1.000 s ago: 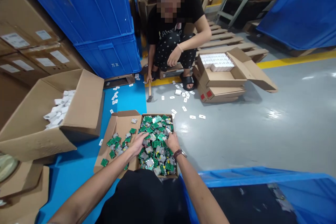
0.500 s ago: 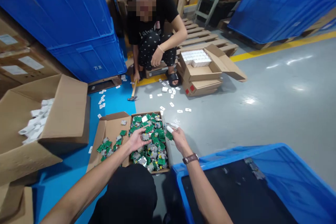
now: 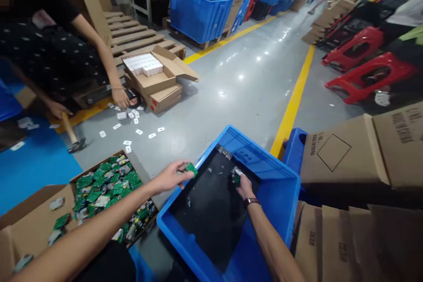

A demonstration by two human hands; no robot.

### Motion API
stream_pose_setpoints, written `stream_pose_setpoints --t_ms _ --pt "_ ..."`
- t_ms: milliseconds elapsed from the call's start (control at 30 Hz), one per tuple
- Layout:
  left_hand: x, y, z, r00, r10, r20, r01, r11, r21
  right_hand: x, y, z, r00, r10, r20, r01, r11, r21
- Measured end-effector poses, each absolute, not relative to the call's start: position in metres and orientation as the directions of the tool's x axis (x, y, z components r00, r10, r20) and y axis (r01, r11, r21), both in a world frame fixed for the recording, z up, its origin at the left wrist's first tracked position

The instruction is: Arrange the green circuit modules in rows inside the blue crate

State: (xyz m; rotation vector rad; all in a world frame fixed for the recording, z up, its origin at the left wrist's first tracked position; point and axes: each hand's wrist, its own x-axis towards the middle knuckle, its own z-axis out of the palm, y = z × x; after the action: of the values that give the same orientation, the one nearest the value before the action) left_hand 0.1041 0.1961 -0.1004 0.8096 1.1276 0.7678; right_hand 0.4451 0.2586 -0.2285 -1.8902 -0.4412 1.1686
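- Left hand [image 3: 172,177]: thumb and fingers pinched together on a green circuit board [image 3: 191,168], held beside the bin's left rim.
- Right hand [image 3: 245,186]: fingers clamped on a second circuit board [image 3: 235,178], partly hidden by the fingers, above the black sheet; dark band [image 3: 253,201] on the wrist.
- Blue bin [image 3: 277,211]: black sheet [image 3: 208,211] inside, a short row of grey parts [image 3: 224,151] along its far edge.
- Cardboard box [image 3: 36,225], left of the bin: jumbled green and grey boards [image 3: 102,189] in it, a few on its flap.
- Beyond the box: co-worker's hand [image 3: 59,109] on a hammer [image 3: 70,132], head on the floor; other hand [image 3: 120,97] low, near scattered white pieces [image 3: 139,131].
- Further out: opened carton [image 3: 158,83] holding rows of white blocks [image 3: 143,64], beside a wooden pallet [image 3: 132,37].
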Motion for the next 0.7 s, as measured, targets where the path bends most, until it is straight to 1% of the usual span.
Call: stream_pose_setpoints --t_ms 100,200,267,367,567,700 --pt "0.148 0.193 -0.112 0.347 0.824 -0.448 0.120 0.435 0.893 0.464 0.273 -0.261 0.578 0.616 -0.536 -0.107 -0.594 -0.798" --pt "0.171 0.187 -0.122 0.423 0.809 -0.408 0.343 0.274 0.898 0.476 0.293 -0.284 0.595 0.618 -0.514 -0.081 -0.591 -0.803" --pt "0.178 0.183 -0.125 0.455 0.798 -0.396 0.443 0.183 0.878 0.482 0.307 -0.297 0.606 0.620 -0.498 -0.056 -0.591 -0.804" --pt "0.183 0.178 -0.128 0.476 0.771 -0.423 0.506 0.153 0.849 0.490 0.322 -0.311 0.622 0.626 -0.471 -0.017 -0.590 -0.807" --pt "0.183 0.170 -0.136 0.451 0.746 -0.489 0.552 0.198 0.810 0.503 0.323 -0.321 0.648 0.619 -0.443 0.056 -0.619 -0.783" --pt "0.185 0.168 -0.140 0.435 0.730 -0.528 0.574 0.227 0.787 0.501 0.322 -0.324 0.622 0.646 -0.444 0.079 -0.615 -0.785"
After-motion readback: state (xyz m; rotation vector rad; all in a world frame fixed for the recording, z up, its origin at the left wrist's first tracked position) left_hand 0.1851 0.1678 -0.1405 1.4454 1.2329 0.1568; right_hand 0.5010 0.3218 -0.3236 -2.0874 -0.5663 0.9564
